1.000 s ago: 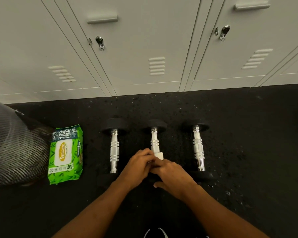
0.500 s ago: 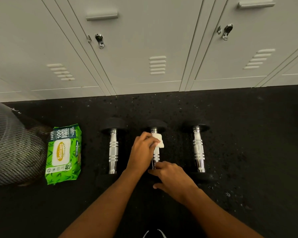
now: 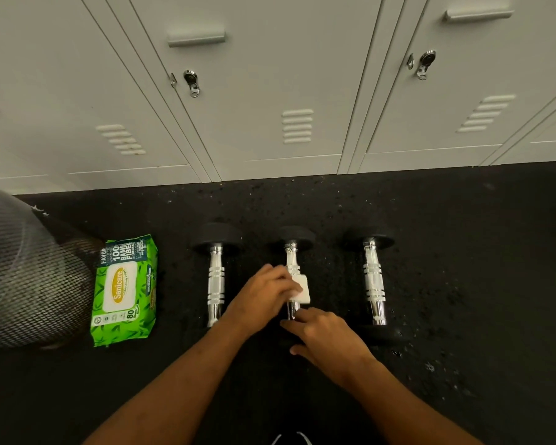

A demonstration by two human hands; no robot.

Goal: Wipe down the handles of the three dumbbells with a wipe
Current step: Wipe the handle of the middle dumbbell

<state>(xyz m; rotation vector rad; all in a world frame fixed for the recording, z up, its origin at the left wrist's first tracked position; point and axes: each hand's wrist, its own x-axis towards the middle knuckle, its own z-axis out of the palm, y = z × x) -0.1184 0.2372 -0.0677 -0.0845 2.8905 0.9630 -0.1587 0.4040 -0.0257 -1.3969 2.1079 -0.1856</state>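
Note:
Three dumbbells with chrome handles and black ends lie side by side on the dark floor: left dumbbell, middle dumbbell, right dumbbell. My left hand holds a folded white wipe wrapped against the middle of the middle dumbbell's handle. My right hand grips the near end of the same dumbbell and covers its near black end.
A green pack of wipes lies flat on the floor left of the dumbbells. A black mesh bin stands at the far left. Grey lockers line the wall behind the dumbbells. Speckled floor extends to the right.
My left hand slid the wipe up the middle handle toward the far end, then back down to its middle. My right hand stayed on the near end.

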